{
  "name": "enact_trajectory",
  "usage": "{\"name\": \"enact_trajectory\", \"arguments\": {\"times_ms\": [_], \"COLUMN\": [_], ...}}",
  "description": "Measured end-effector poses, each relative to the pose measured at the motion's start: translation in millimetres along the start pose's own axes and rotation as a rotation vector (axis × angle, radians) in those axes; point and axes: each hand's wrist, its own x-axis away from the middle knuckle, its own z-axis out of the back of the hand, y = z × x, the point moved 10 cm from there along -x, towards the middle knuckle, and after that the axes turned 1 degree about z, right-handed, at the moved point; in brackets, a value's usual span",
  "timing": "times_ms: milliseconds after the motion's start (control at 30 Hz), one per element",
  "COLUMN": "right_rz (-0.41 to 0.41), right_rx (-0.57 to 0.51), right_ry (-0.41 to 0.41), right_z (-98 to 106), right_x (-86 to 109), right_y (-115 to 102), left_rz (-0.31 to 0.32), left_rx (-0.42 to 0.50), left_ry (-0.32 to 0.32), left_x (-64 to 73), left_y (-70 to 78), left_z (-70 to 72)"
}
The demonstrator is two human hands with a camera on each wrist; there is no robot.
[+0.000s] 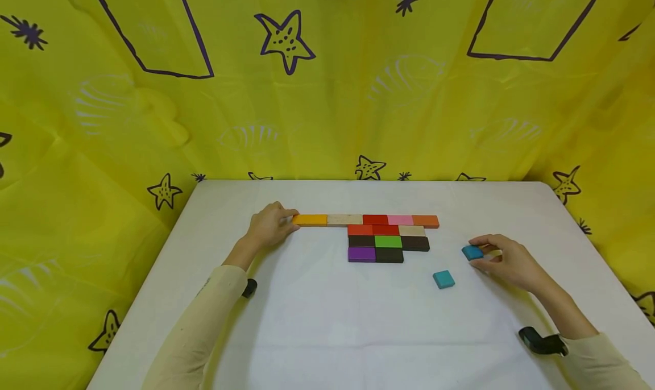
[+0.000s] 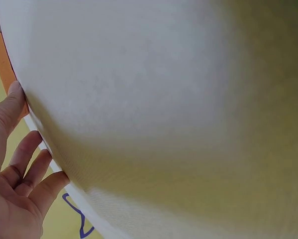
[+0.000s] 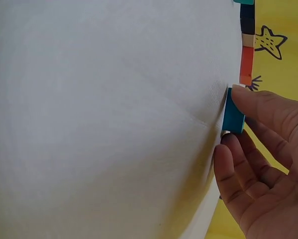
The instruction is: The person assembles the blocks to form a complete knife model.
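Note:
In the head view my left hand [image 1: 268,225] pinches the left end of a yellow-orange wooden block [image 1: 311,220]. The thumb is on its near side, and other fingers are spread beside it in the left wrist view. This block ends a top row with a plain wood block [image 1: 345,220], a red block [image 1: 375,220], a pink block [image 1: 400,220] and an orange block [image 1: 426,221]. At the right, my right hand [image 1: 512,265] holds a blue block [image 1: 473,253] between thumb and fingers, at the table surface. A teal block [image 1: 443,279] lies apart, nearer the front.
Shorter rows touch below the top row, with a green block [image 1: 388,241], a purple block [image 1: 361,254] and several dark blocks. The white table [image 1: 307,333] meets a yellow patterned curtain [image 1: 327,111] at its back edge.

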Motion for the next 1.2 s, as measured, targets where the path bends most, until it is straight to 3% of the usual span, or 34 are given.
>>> {"name": "enact_trajectory", "arguments": {"times_ms": [567,1200], "right_rz": [0.042,0.025], "right_rx": [0.054,0.004], "right_ry": [0.013,-0.022], "right_z": [-3,-15], "right_x": [-5.5,-27.1], "right_y": [-6,-25], "left_rz": [-0.004,-0.019], "left_rx": [0.009,0.015], "left_ry": [0.006,0.012], "left_x": [0.4,-0.1], "left_y": [-0.3,1.6], "left_z": [0.3,1.6]}}
